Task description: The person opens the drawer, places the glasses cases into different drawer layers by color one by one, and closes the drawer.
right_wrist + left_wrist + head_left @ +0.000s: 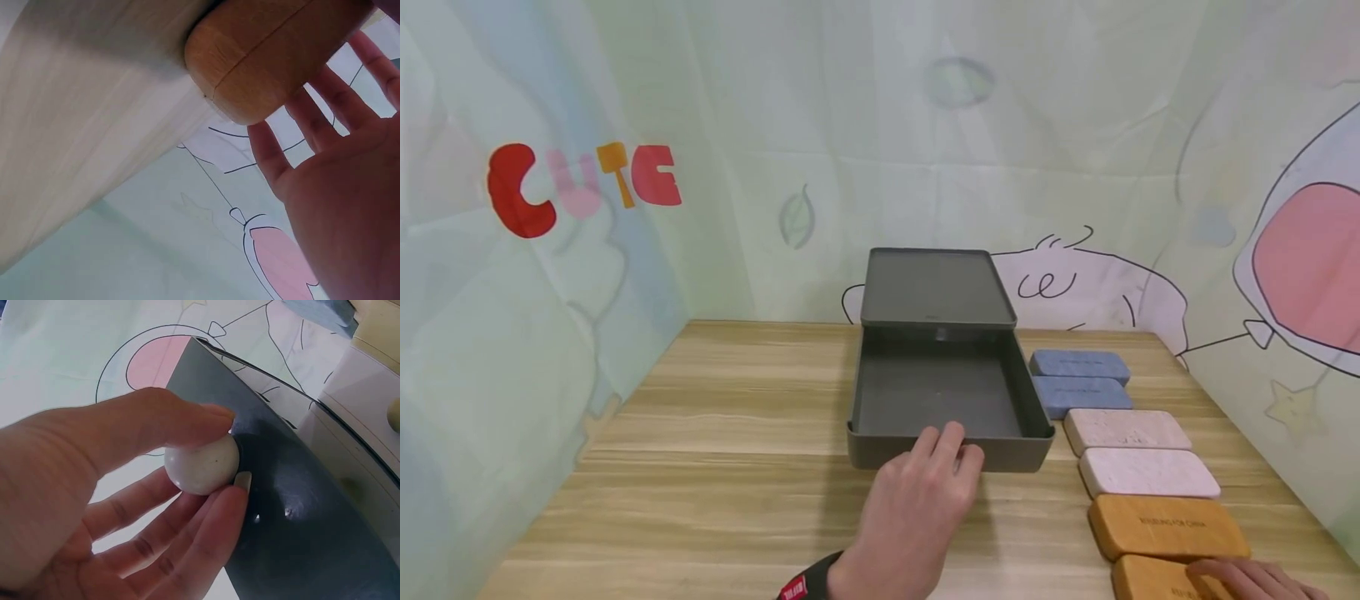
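A dark grey drawer (pixel 936 383) stands pulled out from under a flat grey top (pixel 936 287). At its front is my left hand (pixel 917 504), thumb and fingers pinching a round white knob (pixel 203 464); the hand hides the knob in the head view. At the lower right my right hand (pixel 1258 579) holds the nearest orange-brown glasses case (pixel 1150 577), its fingers (pixel 312 115) along one side. In the right wrist view a seam runs along this case (pixel 269 50). My right thumb is not clearly seen.
Beside the drawer runs a row of more cases: another orange-brown one (pixel 1168 527), two pale pink ones (pixel 1127 429) and two blue ones (pixel 1078 365). All lie on a wood-grain table (pixel 722 467). Printed cloth (pixel 760 108) hangs behind and at the sides.
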`<action>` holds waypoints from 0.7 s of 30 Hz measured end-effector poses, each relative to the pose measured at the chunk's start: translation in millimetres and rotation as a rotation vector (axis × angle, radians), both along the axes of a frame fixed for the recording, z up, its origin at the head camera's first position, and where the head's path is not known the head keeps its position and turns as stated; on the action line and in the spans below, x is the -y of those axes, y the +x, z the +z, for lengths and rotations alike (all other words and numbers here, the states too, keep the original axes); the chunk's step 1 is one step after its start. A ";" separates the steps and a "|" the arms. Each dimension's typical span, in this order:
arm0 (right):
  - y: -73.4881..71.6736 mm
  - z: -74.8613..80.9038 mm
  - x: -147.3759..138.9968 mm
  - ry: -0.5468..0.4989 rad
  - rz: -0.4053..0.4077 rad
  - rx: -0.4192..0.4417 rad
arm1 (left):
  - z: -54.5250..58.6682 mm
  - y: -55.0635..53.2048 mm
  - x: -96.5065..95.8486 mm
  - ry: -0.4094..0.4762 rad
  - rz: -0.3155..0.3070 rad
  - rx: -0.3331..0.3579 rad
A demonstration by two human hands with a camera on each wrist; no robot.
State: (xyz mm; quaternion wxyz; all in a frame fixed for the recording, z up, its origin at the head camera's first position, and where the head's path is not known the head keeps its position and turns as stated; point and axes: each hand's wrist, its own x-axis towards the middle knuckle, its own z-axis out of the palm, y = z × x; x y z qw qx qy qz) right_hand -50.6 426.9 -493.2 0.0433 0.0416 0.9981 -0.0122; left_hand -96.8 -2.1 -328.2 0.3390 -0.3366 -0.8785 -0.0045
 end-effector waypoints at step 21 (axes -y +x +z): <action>12.6 26.6 19.5 0.083 0.090 -0.185 | -0.3 -0.8 -0.1 0.028 -0.011 0.004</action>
